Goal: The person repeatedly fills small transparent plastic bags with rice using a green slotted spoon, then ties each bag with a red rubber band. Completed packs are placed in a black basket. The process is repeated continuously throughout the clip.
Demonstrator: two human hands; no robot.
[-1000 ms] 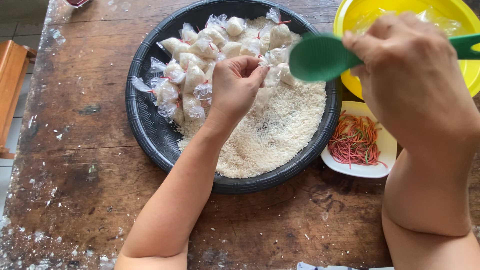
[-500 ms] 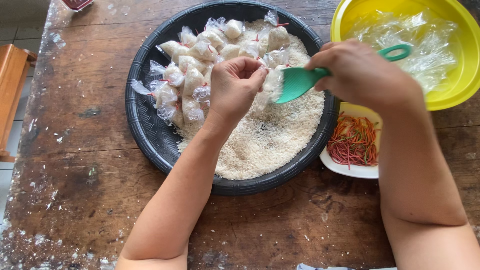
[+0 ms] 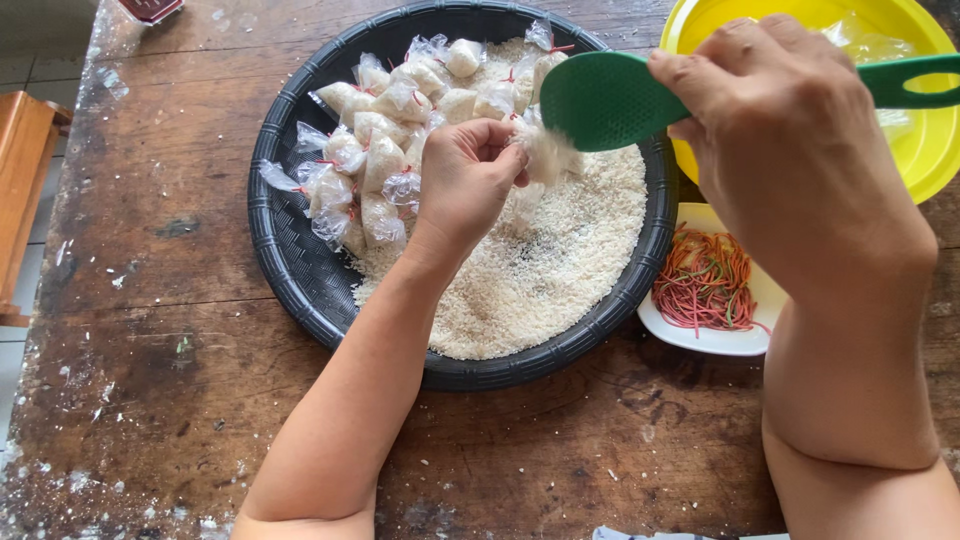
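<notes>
Left hand (image 3: 465, 180) pinches a small plastic bag (image 3: 543, 152) open over the black tray (image 3: 290, 270) of rice (image 3: 540, 270). Right hand (image 3: 790, 130) grips the green scoop (image 3: 605, 100), tilted at the bag's mouth. Advised: hold the mouth wide and pour slowly above the tray.

A big round tray (image 3: 290, 250) sits on the worktop (image 3: 170, 330), with loose rice (image 3: 540, 270) in it and small tied bags (image 3: 375, 150) piled at its far left. Right of the tray is a small dish (image 3: 745, 340) holding rubber bands (image 3: 705, 280). Behind that dish stands a bowl (image 3: 930, 150).
</notes>
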